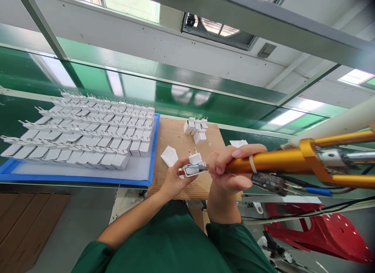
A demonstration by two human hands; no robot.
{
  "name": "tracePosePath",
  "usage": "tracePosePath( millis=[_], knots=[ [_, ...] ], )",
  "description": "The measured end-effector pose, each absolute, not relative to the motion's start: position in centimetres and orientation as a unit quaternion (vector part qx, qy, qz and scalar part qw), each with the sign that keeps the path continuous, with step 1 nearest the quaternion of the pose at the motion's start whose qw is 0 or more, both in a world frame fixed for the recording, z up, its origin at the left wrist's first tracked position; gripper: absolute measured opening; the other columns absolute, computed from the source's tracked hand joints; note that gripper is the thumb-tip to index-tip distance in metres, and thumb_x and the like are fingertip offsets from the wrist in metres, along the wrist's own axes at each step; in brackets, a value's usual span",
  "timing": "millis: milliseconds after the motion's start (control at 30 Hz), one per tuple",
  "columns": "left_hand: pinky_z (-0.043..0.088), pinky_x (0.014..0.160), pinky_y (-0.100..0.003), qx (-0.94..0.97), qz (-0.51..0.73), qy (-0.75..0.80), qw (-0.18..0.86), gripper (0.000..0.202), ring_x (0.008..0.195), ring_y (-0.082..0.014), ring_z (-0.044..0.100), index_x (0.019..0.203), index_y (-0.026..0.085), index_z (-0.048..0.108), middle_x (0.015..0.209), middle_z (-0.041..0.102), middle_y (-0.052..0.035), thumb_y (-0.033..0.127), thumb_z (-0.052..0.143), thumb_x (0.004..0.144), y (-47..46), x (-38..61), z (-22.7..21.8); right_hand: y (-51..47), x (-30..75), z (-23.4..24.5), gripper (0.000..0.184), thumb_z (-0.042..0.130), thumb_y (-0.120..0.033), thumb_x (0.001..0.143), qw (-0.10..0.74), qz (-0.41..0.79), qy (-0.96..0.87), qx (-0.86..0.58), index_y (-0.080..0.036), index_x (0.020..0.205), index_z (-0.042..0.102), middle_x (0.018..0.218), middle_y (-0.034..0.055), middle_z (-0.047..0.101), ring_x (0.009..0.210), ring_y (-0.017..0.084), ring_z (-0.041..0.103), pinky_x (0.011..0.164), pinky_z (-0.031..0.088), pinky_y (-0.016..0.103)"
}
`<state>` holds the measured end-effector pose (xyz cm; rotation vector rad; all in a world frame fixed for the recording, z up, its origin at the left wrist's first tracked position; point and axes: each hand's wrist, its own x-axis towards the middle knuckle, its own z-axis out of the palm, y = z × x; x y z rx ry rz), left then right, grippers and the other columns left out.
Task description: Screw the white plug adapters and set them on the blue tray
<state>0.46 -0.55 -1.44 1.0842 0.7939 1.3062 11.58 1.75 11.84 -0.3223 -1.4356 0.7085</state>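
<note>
Plug [195, 158] held against the gold tool [278, 161] over a wooden board [175, 136]
Left hand [175, 180] pinches the plug, fingers narrow; right hand [231, 167] wraps the gold tool. A blue tray [154, 148] of plugs lies left.

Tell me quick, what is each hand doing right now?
Left hand: closed, holding a white charger plug.
Right hand: closed around the gold power tool, its tip at the plug.

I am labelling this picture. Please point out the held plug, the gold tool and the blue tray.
plug [195, 158]: head view, white body
gold tool [275, 162]: head view, barrel
blue tray [73, 178]: head view, near rim
</note>
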Motion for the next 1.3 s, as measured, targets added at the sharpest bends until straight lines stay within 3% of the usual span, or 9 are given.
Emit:
tracePosePath(
  millis=[500, 667, 800, 933, 1067, 1167, 1300],
  knots=[
    [0.057, 0.08, -0.03, 0.482, 0.525, 0.394, 0.581, 0.058, 0.095, -0.0207, 0.069, 0.13, 0.025, 0.06, 0.111, 0.074, -0.0061, 0.039, 0.082, 0.079, -0.5, -0.8, -2.9, 2.9, 12.0, 10.8, 0.048, 0.076, -0.064, 0.078, 0.706, 0.313, -0.63, -0.083, -0.03, 0.109, 0.063, 0.057, -0.0095, 0.05, 0.031, 0.007, 0.034, 0.026, 0.031, 0.023],
    [0.056, 0.083, -0.029, 0.425, 0.532, 0.4, 0.614, 0.065, 0.101, -0.0219, 0.07, 0.132, 0.023, 0.055, 0.121, 0.072, -0.0089, 0.047, 0.082, 0.078, -0.3, -2.6, -3.3, 3.9, 13.8, 10.0, 0.05, 0.075, -0.067, 0.077, 0.724, 0.277, -0.62, -0.123, -0.029, 0.108, 0.064, 0.06, -0.0078, 0.054, 0.035, 0.009, 0.041, 0.031, 0.035, 0.025],
    [0.055, 0.087, -0.029, 0.405, 0.568, 0.362, 0.618, 0.059, 0.1, -0.0194, 0.071, 0.126, 0.024, 0.048, 0.12, 0.072, -0.0076, 0.042, 0.081, 0.08, -0.6, -3.9, -2.5, 5.5, 16.1, 8.7, 0.051, 0.079, -0.062, 0.074, 0.755, 0.216, -0.578, -0.224, -0.025, 0.106, 0.065, 0.07, -0.0047, 0.059, 0.052, 0.013, 0.055, 0.048, 0.049, 0.027],
    [0.053, 0.087, -0.029, 0.413, 0.59, 0.369, 0.588, 0.053, 0.093, -0.0165, 0.071, 0.112, 0.025, 0.042, 0.108, 0.073, -0.0028, 0.033, 0.083, 0.079, -1.2, -4.7, -1.5, 7.2, 18.7, 7.2, 0.053, 0.078, -0.056, 0.077, 0.73, 0.158, -0.557, -0.362, -0.024, 0.114, 0.058, 0.089, -0.0011, 0.064, 0.075, 0.016, 0.065, 0.077, 0.057, 0.034],
    [0.052, 0.09, -0.031, 0.445, 0.592, 0.384, 0.552, 0.047, 0.1, -0.0187, 0.07, 0.105, 0.023, 0.044, 0.108, 0.072, -0.0041, 0.03, 0.083, 0.079, -1.2, -5.2, -1.0, 8.3, 20.4, 5.8, 0.073, 0.077, -0.05, 0.079, 0.674, 0.139, -0.563, -0.458, -0.025, 0.139, 0.043, 0.127, 0.0092, 0.063, 0.119, 0.024, 0.065, 0.111, 0.047, 0.051],
    [0.053, 0.088, -0.031, 0.453, 0.584, 0.395, 0.546, 0.045, 0.101, -0.0192, 0.069, 0.108, 0.022, 0.048, 0.11, 0.071, -0.0053, 0.032, 0.082, 0.08, -1.0, -5.3, -0.9, 9.0, 21.1, 4.7, 0.082, 0.077, -0.046, 0.079, 0.649, 0.133, -0.568, -0.487, -0.025, 0.146, 0.036, 0.145, 0.0154, 0.053, 0.137, 0.028, 0.055, 0.117, 0.04, 0.056],
    [0.053, 0.085, -0.03, 0.449, 0.589, 0.409, 0.532, 0.043, 0.096, -0.0188, 0.069, 0.106, 0.022, 0.05, 0.104, 0.071, -0.0043, 0.034, 0.082, 0.08, -0.9, -5.5, -0.6, 9.3, 20.9, 3.8, 0.091, 0.079, -0.045, 0.075, 0.645, 0.135, -0.547, -0.517, -0.026, 0.151, 0.031, 0.156, 0.0166, 0.043, 0.147, 0.031, 0.044, 0.12, 0.034, 0.061]
  ],
)
